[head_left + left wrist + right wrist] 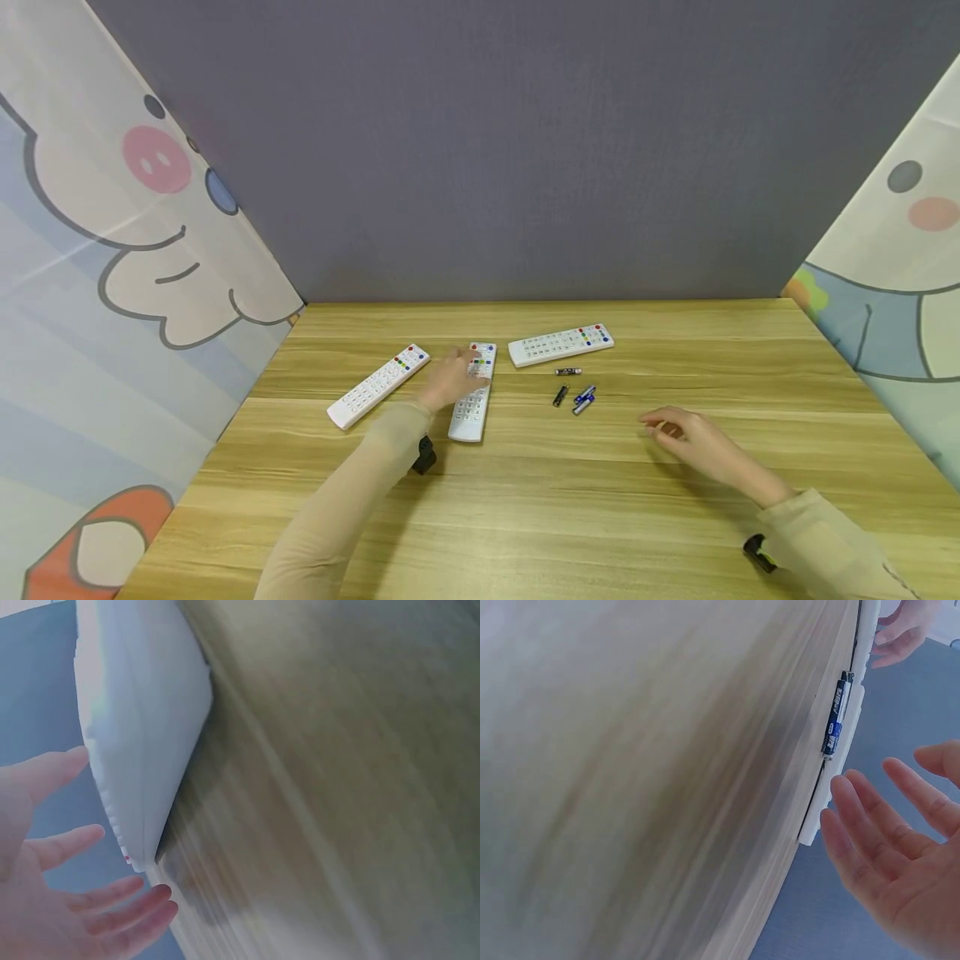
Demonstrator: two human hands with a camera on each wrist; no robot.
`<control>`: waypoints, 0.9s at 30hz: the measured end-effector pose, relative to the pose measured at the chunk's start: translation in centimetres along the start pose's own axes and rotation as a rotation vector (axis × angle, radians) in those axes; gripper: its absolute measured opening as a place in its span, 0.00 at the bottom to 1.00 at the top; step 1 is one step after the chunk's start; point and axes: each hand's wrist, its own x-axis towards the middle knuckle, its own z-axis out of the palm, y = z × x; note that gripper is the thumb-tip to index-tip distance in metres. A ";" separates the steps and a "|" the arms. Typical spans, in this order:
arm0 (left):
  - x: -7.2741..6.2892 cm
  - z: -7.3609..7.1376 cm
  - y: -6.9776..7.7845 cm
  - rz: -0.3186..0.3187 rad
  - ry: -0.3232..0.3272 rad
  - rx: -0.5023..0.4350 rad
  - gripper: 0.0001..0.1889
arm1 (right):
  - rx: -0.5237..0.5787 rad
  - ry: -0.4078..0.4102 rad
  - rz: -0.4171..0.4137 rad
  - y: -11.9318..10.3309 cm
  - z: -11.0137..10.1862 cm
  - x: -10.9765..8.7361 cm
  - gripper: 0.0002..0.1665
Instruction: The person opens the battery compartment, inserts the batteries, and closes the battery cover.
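Observation:
My left hand (450, 379) is over the upper half of the middle white remote control (470, 412), hiding some of its buttons. In the left wrist view its fingers spread loosely beside the remote's pale side (142, 727), with nothing gripped. My right hand (693, 442) hovers above the table on the right, fingers softly bent and holding nothing. Nearest to it lie two blue-and-silver batteries (584, 400), close together. Two black batteries, one upper (567, 372) and one lower (561, 395), are just left of and behind them. One battery (838, 716) shows beyond the right fingertips in the right wrist view.
A second white remote control (378, 386) lies slanted to the left, buttons up. Another white remote control (561, 345) lies behind the batteries. The wooden table (525, 517) ends at a dark grey panel (525, 167), with cartoon-printed sheets (67, 333) at both sides.

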 end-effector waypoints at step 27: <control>-0.1 0.6 1.0 -0.009 -0.020 0.032 0.31 | 0.032 -0.019 0.006 0.4 0.2 -0.2 0.13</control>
